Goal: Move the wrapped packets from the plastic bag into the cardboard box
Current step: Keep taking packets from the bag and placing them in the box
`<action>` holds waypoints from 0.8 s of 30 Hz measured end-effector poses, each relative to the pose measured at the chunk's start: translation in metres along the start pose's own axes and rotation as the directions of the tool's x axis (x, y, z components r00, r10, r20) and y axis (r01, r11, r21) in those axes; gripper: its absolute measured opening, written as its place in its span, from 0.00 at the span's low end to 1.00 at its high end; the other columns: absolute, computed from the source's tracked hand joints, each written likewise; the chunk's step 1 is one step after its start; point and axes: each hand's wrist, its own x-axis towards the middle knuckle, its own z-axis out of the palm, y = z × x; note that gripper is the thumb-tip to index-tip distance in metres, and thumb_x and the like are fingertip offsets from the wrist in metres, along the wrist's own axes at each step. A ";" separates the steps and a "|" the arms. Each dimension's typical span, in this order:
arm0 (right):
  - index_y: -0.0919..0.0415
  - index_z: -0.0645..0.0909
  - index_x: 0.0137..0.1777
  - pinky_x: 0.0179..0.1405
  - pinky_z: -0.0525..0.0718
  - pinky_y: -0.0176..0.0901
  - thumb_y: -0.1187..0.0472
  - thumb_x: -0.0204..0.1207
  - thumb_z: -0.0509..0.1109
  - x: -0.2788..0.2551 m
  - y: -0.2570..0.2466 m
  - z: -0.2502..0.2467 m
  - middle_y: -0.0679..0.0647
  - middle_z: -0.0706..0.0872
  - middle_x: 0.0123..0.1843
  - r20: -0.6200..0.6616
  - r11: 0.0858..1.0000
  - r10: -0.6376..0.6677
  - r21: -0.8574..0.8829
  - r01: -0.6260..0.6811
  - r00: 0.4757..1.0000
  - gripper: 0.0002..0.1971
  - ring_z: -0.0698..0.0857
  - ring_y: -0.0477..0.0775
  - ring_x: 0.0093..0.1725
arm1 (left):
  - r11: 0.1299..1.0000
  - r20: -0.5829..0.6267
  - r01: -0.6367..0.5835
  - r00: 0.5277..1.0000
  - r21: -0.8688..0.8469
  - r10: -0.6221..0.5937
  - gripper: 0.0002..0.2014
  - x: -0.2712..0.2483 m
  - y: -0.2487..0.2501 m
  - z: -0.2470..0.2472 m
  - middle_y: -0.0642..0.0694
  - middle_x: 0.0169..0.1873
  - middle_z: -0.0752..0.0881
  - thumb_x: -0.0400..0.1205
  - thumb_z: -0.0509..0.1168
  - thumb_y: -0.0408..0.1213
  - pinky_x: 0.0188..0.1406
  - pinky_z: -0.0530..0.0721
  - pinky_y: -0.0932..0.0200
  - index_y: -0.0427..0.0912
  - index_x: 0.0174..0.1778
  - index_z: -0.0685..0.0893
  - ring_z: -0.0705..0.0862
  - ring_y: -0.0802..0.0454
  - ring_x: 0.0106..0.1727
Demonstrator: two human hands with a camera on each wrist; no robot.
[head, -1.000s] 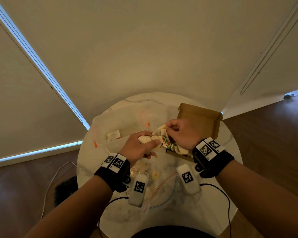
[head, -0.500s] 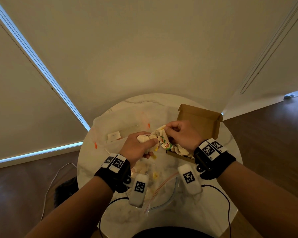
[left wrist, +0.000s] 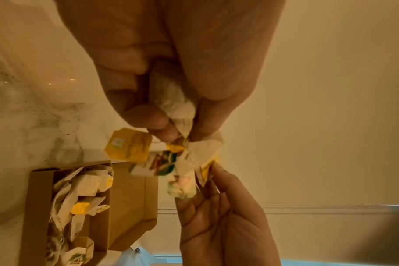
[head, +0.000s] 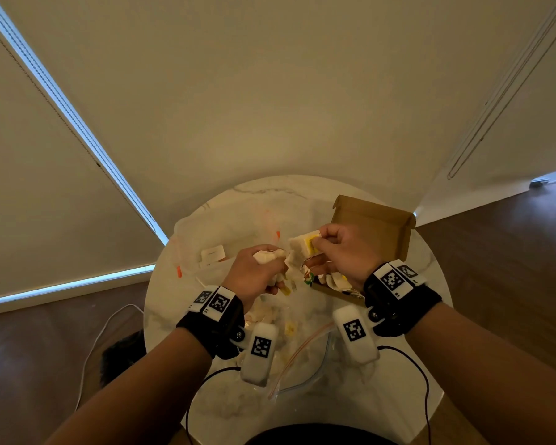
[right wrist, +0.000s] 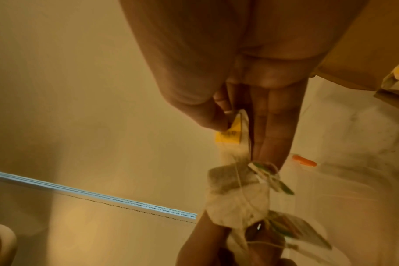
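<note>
My left hand [head: 264,271] grips a bunch of white tea bag packets [left wrist: 171,100] with yellow and green tags dangling from strings. My right hand [head: 341,248] pinches one packet with a yellow tag [head: 307,245] beside that bunch, above the near left corner of the open cardboard box [head: 376,229]. The box [left wrist: 130,201] holds several packets [left wrist: 80,194]. The clear plastic bag [head: 305,358] lies on the round marble table [head: 408,364] below my wrists, with more packets inside it. In the right wrist view the thumb and fingers [right wrist: 271,129] clamp the yellow tag [right wrist: 230,135], with packets [right wrist: 237,203] hanging below.
A clear plastic container [head: 219,239] with orange clips and a small white card sits at the table's back left. Black cables [head: 421,380] run from both wrist cameras over the table's front edge. A white cable [head: 93,348] lies on the wooden floor at left.
My right hand has lifted and pulled one yellow-tagged packet up and to the right, away from the bunch that my left hand still holds. The left hand barely moved.
</note>
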 end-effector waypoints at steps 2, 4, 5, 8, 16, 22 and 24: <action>0.64 0.80 0.41 0.30 0.90 0.47 0.71 0.83 0.63 0.000 0.001 0.001 0.57 0.86 0.32 0.011 1.000 0.003 0.010 -0.003 1.000 0.09 0.89 0.59 0.31 | 1.000 0.003 0.000 1.000 -0.009 0.000 0.03 0.000 0.001 0.000 0.43 0.25 0.84 0.79 0.71 0.30 0.24 0.78 0.59 0.35 0.46 0.87 0.80 0.48 0.23; 0.66 0.80 0.42 0.30 0.90 0.47 0.70 0.83 0.63 0.001 0.001 0.000 0.58 0.87 0.33 0.009 1.000 -0.003 0.008 0.003 1.000 0.09 0.89 0.58 0.31 | 1.000 0.018 -0.005 1.000 -0.024 0.006 0.02 -0.001 0.001 0.000 0.43 0.25 0.83 0.79 0.71 0.30 0.24 0.77 0.60 0.36 0.45 0.86 0.79 0.47 0.24; 0.68 0.80 0.44 0.30 0.90 0.47 0.70 0.83 0.62 0.002 0.002 -0.001 0.61 0.87 0.35 0.008 1.000 -0.007 0.002 0.007 1.000 0.07 0.89 0.59 0.32 | 0.999 0.033 -0.008 0.999 -0.035 0.009 0.01 -0.001 0.002 -0.001 0.43 0.25 0.83 0.80 0.70 0.30 0.23 0.77 0.60 0.36 0.45 0.86 0.79 0.47 0.24; 0.75 0.78 0.53 0.32 0.91 0.49 0.69 0.84 0.62 0.005 0.003 -0.005 0.71 0.88 0.44 0.007 1.000 -0.006 0.019 0.005 1.000 0.07 0.91 0.64 0.36 | 0.997 0.080 0.000 0.997 -0.081 0.006 0.01 -0.002 0.003 -0.006 0.42 0.27 0.84 0.80 0.70 0.30 0.24 0.76 0.60 0.38 0.43 0.86 0.78 0.47 0.24; 0.74 0.77 0.56 0.22 0.85 0.42 0.68 0.84 0.61 0.007 0.004 -0.009 0.74 0.87 0.50 0.026 0.998 0.027 0.062 -0.028 0.999 0.08 0.89 0.64 0.33 | 0.994 0.139 -0.011 0.990 -0.113 0.027 0.06 -0.004 0.010 -0.010 0.40 0.31 0.82 0.83 0.64 0.28 0.24 0.73 0.61 0.37 0.46 0.88 0.75 0.49 0.24; 0.67 0.82 0.50 0.25 0.81 0.43 0.68 0.82 0.64 0.007 0.000 -0.013 0.65 0.88 0.38 0.061 0.990 -0.092 -0.105 0.098 0.994 0.05 0.84 0.55 0.28 | 0.999 0.051 -0.034 0.998 -0.037 0.036 0.09 -0.004 0.011 -0.007 0.43 0.23 0.75 0.79 0.73 0.36 0.22 0.66 0.62 0.40 0.33 0.84 0.69 0.49 0.22; 0.67 0.84 0.54 0.25 0.80 0.38 0.67 0.82 0.65 0.006 -0.004 -0.016 0.59 0.87 0.33 0.118 0.955 -0.142 -0.244 0.167 0.983 0.07 0.83 0.48 0.26 | 0.997 0.010 -0.075 0.997 0.013 0.075 0.10 -0.003 0.012 -0.007 0.43 0.22 0.74 0.75 0.77 0.40 0.21 0.66 0.62 0.41 0.34 0.84 0.68 0.50 0.21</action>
